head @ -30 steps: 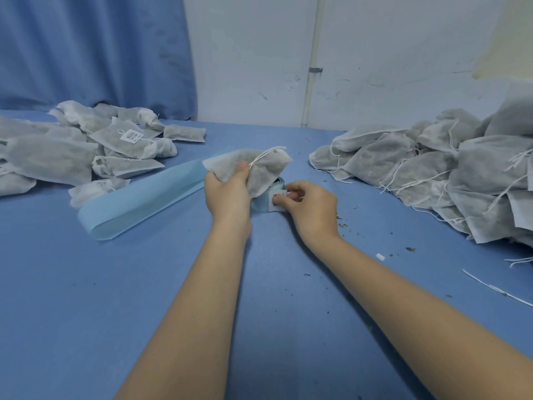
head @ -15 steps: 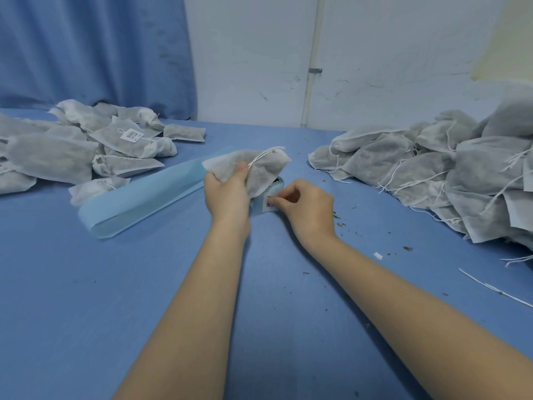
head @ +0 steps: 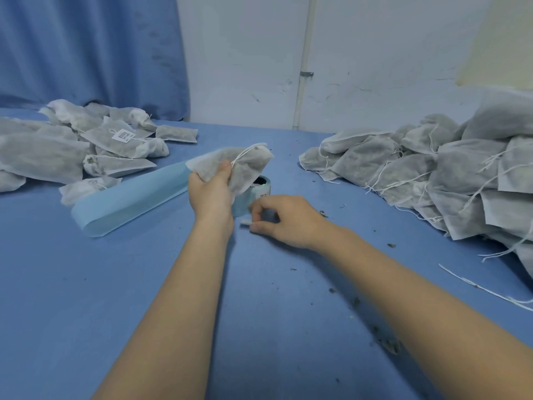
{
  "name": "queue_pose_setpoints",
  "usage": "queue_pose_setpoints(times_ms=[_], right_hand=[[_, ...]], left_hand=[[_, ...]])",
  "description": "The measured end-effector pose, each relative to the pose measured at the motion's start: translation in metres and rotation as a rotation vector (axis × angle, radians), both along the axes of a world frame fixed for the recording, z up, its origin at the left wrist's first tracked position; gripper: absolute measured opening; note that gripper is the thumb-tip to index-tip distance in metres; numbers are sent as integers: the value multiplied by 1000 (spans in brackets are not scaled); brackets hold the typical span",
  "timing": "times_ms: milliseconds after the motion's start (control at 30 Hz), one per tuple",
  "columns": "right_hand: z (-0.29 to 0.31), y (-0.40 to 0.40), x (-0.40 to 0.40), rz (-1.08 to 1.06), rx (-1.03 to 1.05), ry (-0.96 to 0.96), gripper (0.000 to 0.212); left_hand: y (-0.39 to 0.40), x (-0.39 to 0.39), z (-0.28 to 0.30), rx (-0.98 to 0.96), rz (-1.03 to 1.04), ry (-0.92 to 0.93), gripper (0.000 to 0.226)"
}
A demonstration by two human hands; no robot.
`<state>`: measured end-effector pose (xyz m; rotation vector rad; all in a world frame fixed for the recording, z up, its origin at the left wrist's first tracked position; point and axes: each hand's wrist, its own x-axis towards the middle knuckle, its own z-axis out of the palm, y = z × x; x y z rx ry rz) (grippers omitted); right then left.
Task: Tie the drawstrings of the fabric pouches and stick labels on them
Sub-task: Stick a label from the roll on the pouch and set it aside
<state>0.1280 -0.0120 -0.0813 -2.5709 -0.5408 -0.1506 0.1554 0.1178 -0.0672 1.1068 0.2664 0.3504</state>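
My left hand [head: 212, 194] grips a grey fabric pouch [head: 245, 166] with a white drawstring, held above the table's middle. Just behind and under it stands a light-blue label roll [head: 261, 190], partly hidden by the pouch. My right hand [head: 284, 219] sits in front of the roll and pinches a small white label [head: 245, 222] between thumb and fingertip. The label is blurred and clear of the roll.
A long strip of blue backing paper [head: 127, 202] trails left from the roll. Labelled pouches [head: 86, 145] lie in a pile at the left, and a large heap of pouches [head: 450, 174] with loose strings fills the right. Dark crumbs and cut strings [head: 484, 287] litter the blue table [head: 86, 298].
My right hand has pulled back from the roll toward me, with a white label now pinched in its fingers. My left hand has stayed put with the pouch.
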Motion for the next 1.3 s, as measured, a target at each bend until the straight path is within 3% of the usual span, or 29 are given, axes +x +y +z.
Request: queue_pose_setpoints(times_ms=[100, 267, 533, 700, 833, 900, 1033, 1300], right_hand=[[9, -3, -12, 18, 36, 120, 18], [45, -20, -35, 41, 404, 63, 20], [61, -36, -44, -82, 427, -168, 14], [56, -41, -39, -141, 429, -207, 13], [51, -42, -35, -153, 404, -251, 12], [51, -41, -34, -178, 457, -245, 14], [51, -40, -33, -175, 617, -178, 32], [43, -36, -26, -240, 815, -216, 16]], left_hand=[[3, -3, 1, 29, 16, -34, 25], [2, -16, 7, 261, -32, -199, 16], [-7, -31, 13, 477, -295, -290, 15], [-12, -38, 16, 438, -494, -263, 40], [-11, -36, 16, 336, -613, -233, 23], [-11, -36, 15, 303, -665, -246, 29], [-14, -38, 12, 420, -641, -251, 59], [-22, -40, 12, 408, -640, -260, 61]])
